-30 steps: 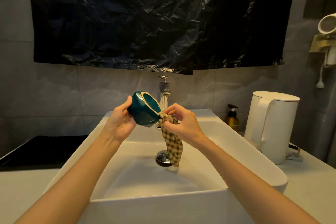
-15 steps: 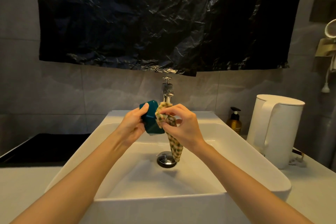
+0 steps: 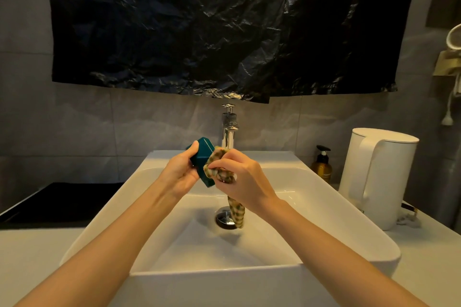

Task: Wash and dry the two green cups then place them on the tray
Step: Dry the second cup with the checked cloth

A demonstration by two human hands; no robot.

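The green cup (image 3: 202, 160) was held in the air above the back half of the washbasin (image 3: 349, 227), just in front of the chrome tap (image 3: 229, 129), tipped on its side with its mouth turned toward the right hand. The left hand (image 3: 182, 177) was closed around its faceted wall, thumb over the top. The right hand (image 3: 243, 178) was bunched around a checked cloth (image 3: 219, 169) pressed at the cup's mouth, the loose end hanging down toward the drain plug (image 3: 225, 218).

This looked like the drying step; it would go best by turning the cup against the cloth so the inside and rim are both wiped, keeping the grip firm on glazed, possibly wet ware over a hard basin.

A white kettle (image 3: 379, 177) and an amber pump bottle (image 3: 321, 167) stood off the basin's right edge. Nothing blocked the hands. No second cup was in view, nor could I pick out a tray.
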